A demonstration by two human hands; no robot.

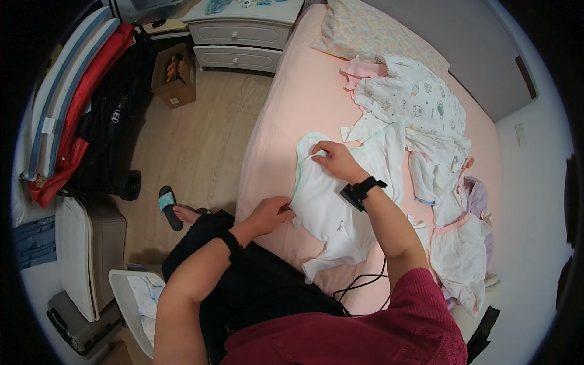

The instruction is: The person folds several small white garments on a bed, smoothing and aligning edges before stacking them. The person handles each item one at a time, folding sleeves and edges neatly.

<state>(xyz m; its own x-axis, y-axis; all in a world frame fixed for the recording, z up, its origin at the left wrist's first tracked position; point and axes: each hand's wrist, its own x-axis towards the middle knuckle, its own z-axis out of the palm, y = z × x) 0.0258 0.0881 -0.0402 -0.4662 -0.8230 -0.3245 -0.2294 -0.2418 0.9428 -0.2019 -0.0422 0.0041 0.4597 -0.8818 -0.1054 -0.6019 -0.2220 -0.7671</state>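
A white baby garment (335,200) with mint-green trim and a small giraffe print lies spread on the pink bed sheet (278,118). My right hand (340,160) pinches a fold of its fabric near the upper left, by the rounded trimmed edge. At the garment's left edge, my left hand (273,214) grips the trim between thumb and fingers. Beyond my right hand lies a heap of baby clothes, with a printed white cloth (419,100) on top and a pink piece (365,73) partly under it.
White shorts with a pink waistband (461,246) and a purple garment (474,196) lie at the bed's right side. Black cables (360,285) run beside my lap. A white basket (119,292) holding folded cloth stands left of me. A cardboard box (175,82) sits near the white drawer cabinet (242,34).
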